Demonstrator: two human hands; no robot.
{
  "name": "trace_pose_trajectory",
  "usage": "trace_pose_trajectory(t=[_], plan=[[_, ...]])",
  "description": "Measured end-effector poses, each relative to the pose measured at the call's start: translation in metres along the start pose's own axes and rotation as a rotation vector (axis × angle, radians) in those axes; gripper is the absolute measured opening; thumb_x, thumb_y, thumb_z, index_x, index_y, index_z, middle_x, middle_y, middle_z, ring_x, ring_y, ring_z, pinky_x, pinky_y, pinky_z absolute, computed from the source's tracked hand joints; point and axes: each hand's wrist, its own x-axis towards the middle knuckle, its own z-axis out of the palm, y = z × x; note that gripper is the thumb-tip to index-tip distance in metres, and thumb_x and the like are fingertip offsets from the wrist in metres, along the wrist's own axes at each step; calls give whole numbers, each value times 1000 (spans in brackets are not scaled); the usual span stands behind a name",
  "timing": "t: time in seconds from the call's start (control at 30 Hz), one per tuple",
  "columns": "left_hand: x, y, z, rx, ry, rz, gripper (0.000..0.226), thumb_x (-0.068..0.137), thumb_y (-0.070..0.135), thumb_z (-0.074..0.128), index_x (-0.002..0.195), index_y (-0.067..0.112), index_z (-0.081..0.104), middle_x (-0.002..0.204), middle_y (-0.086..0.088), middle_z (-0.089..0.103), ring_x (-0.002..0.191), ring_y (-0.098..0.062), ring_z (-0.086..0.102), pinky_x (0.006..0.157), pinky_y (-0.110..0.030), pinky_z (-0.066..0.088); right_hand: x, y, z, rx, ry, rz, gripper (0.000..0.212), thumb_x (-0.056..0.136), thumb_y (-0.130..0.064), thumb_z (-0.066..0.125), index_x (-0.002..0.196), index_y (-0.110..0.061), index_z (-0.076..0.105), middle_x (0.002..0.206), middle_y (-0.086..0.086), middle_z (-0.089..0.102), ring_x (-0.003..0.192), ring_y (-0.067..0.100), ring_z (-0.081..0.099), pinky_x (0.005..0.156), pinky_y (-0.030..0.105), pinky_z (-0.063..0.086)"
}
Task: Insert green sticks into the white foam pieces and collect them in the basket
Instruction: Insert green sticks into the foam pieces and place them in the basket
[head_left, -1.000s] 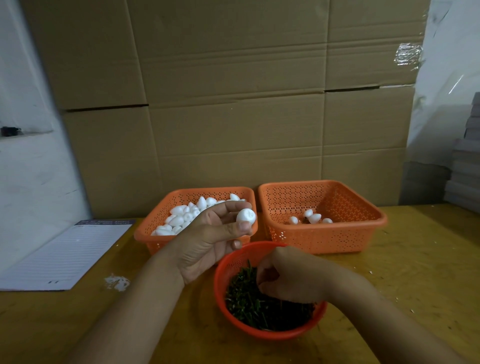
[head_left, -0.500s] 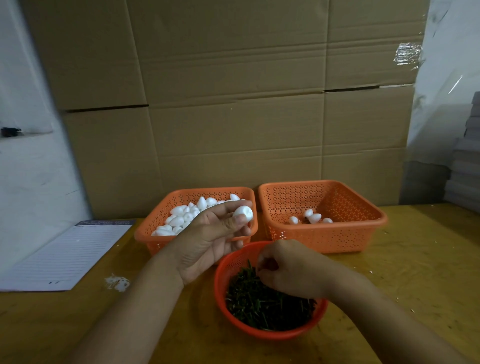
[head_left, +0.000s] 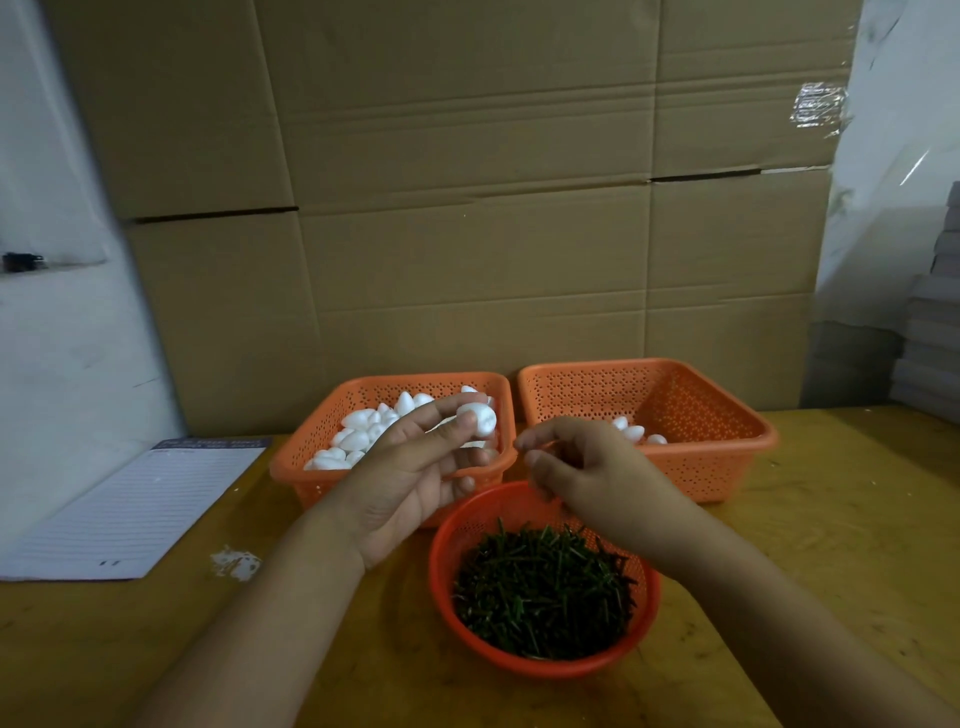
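My left hand (head_left: 410, 478) pinches one white foam piece (head_left: 480, 418) between thumb and fingers, raised over the left orange basket (head_left: 291, 467), which is full of foam pieces (head_left: 358, 436). My right hand (head_left: 587, 478) hovers just right of it above the round orange bowl (head_left: 447, 597) of green sticks (head_left: 540, 587). Its thumb and fingertips are pinched together as on a thin stick, which is barely visible. The right orange basket (head_left: 717, 467) holds a few foam pieces (head_left: 634, 431).
A lined notepad (head_left: 140, 509) lies at the table's left edge, and a white scrap (head_left: 236, 564) sits near it. Cardboard boxes (head_left: 467, 208) form a wall right behind the baskets. A grey stack (head_left: 935, 338) stands at the far right.
My right hand has lifted out of the bowl of sticks and moved up toward the foam piece. My left hand has stayed almost in place with the foam piece.
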Motion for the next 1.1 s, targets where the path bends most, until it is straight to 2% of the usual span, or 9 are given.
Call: trace_pose_trajectory(t=[0.07,0.17,0.23,0.37,0.47,0.53,0.73,0.93,1.1], plan=[[1,-1,-1,-7,13,-4,41,73,31,81,114,27,75,96,1,72,84,-12,68,63,-25,52,0,-2,-2,88,24,14,14,99,-12,58,104,-23,66,67,-5,65,64,12,60,62,32,52],[1,-2,-2,-8,29,-10,45,77,24,78,121,27,72,93,2,71,83,-13,68,62,-25,53,-1,-6,-3,204,32,29,12,95,-11,64,105,-17,67,70,-1,66,64,13,61,64,30,53],[1,-3,-2,6,31,-13,39,78,22,77,117,28,73,92,3,70,82,-12,67,62,-25,52,-2,-7,-3,227,41,36,11,92,-8,69,101,-13,67,75,3,66,64,13,61,65,30,53],[0,-3,-2,38,8,-25,32,79,25,80,110,23,74,97,1,71,85,-11,66,65,-24,52,-2,-8,-1,229,46,36,8,88,-6,73,93,-10,69,77,10,67,64,18,60,63,32,51],[1,-2,-2,64,-1,-21,29,80,24,78,108,26,75,100,0,71,88,-10,66,67,-23,52,-2,-7,-1,194,25,20,5,89,-10,72,92,-10,70,67,4,70,56,13,62,54,23,51],[0,-3,-2,67,-9,-19,24,80,22,77,103,31,77,98,2,72,88,-10,66,66,-22,52,-2,-6,0,177,2,17,5,90,-11,71,95,-10,70,68,3,72,56,11,64,52,20,51],[0,-3,-1,95,-5,-13,47,80,19,77,124,17,63,104,-2,72,88,-10,66,68,-22,52,-1,-7,1,181,-18,32,14,93,-4,67,102,-14,68,73,4,75,65,13,70,60,21,56],[-1,-4,1,117,-2,-22,49,78,18,78,125,16,63,101,1,73,86,-10,67,67,-22,52,-1,-8,0,216,-7,58,13,90,-4,69,96,-13,62,74,6,76,65,15,72,59,22,56],[-2,-3,4,154,-11,-36,45,75,23,81,118,19,67,108,0,74,91,-10,68,68,-21,53,-2,-9,0,220,4,55,15,89,-3,71,87,-8,57,73,11,75,64,18,72,58,23,56]])
